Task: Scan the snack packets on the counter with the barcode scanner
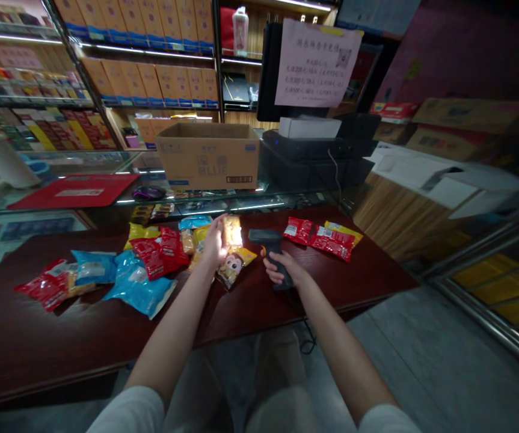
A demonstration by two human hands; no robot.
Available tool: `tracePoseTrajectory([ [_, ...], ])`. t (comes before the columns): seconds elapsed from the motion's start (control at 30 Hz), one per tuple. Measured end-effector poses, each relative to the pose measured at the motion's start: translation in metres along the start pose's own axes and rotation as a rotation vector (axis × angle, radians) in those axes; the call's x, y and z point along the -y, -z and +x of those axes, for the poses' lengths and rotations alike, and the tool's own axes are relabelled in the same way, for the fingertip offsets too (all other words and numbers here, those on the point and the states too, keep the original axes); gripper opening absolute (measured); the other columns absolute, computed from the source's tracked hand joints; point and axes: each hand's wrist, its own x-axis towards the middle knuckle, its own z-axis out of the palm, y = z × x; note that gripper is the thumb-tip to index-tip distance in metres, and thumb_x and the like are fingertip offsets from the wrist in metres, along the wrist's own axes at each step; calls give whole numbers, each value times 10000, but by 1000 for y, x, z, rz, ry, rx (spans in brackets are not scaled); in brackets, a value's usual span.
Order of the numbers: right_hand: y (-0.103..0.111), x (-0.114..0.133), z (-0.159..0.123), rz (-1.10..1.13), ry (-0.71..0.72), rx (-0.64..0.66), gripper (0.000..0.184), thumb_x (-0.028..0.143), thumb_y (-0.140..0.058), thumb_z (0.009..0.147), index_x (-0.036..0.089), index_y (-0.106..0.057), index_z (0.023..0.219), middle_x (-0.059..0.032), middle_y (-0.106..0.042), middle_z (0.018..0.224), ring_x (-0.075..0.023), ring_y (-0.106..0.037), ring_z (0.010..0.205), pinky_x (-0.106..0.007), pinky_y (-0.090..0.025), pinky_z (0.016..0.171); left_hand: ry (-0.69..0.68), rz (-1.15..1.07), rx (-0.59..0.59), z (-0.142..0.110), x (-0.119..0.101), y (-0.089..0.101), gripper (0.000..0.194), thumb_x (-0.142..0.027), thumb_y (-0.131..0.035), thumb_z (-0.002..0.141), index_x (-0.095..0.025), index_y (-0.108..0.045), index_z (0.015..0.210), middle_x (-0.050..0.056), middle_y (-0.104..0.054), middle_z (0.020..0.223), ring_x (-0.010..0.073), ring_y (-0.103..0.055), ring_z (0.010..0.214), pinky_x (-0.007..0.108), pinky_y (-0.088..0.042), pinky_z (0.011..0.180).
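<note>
In my left hand [214, 243] is a small yellow snack packet [233, 231], lit by a bright patch of light. My right hand [285, 269] grips a dark handheld barcode scanner [266, 237] by its handle, its head pointed at the packet a short way off. Just below the packet lies a snack bag with a cartoon face [233, 266]. To the left are several snack bags, among them a red bag [162, 249] and a large blue bag [139, 282]. Right of the scanner rest red packets [331, 240] and a yellow one partly beneath them.
Behind the dark wooden table [223, 313] stands a glass counter with an open cardboard box [207, 156], a red mat [76, 189] and a mouse [149, 192]. A monitor with a paper sign [317, 66] is at the back right. The scanner's cable hangs over the front edge.
</note>
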Motion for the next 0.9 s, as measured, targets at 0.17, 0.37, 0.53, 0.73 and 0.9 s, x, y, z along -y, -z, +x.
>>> tracePoseTrajectory([
  [0.17, -5, 1, -2, -8, -9, -14, 380, 434, -743, 807, 198, -515, 1002, 119, -468, 571, -27, -322, 332, -165, -297, 330, 57, -206, -79, -1, -3, 0, 355, -424, -473, 913, -246, -621, 1183, 66, -710, 1109, 210, -699, 957, 364, -576, 820],
  [0.37, -2, 4, -4, 45, 9, -9, 397, 425, -693, 833, 212, -503, 1107, 121, -455, 576, -28, -275, 320, -168, -261, 317, -380, 465, -130, -6, -38, 28, 285, -337, -495, 884, -212, -693, 1045, 87, -695, 1139, 239, -620, 1112, 393, -479, 1014],
  [0.53, 10, 10, 0, 115, 128, -190, 356, 415, -684, 830, 231, -500, 1073, 120, -444, 566, -37, -295, 335, -163, -246, 323, -474, 1187, -81, -14, -52, 43, 346, -315, -456, 910, -204, -704, 1124, 153, -660, 1181, 336, -599, 1121, 522, -452, 1001],
  [0.73, 34, 39, -16, 109, 168, -350, 315, 402, -721, 809, 218, -499, 935, 109, -460, 556, -34, -314, 342, -162, -268, 331, -345, 1571, 62, -21, -35, 28, 372, -262, -518, 866, -142, -661, 1189, 238, -645, 1226, 454, -544, 1239, 697, -303, 1065],
  [0.9, 66, 72, -53, -24, 140, -397, 386, 410, -768, 785, 213, -436, 773, 85, -499, 579, -32, -337, 357, -167, -290, 331, -549, 1363, 196, -14, -33, -22, 398, -303, -568, 871, -193, -615, 1251, 187, -594, 1356, 382, -478, 1354, 591, -239, 1171],
])
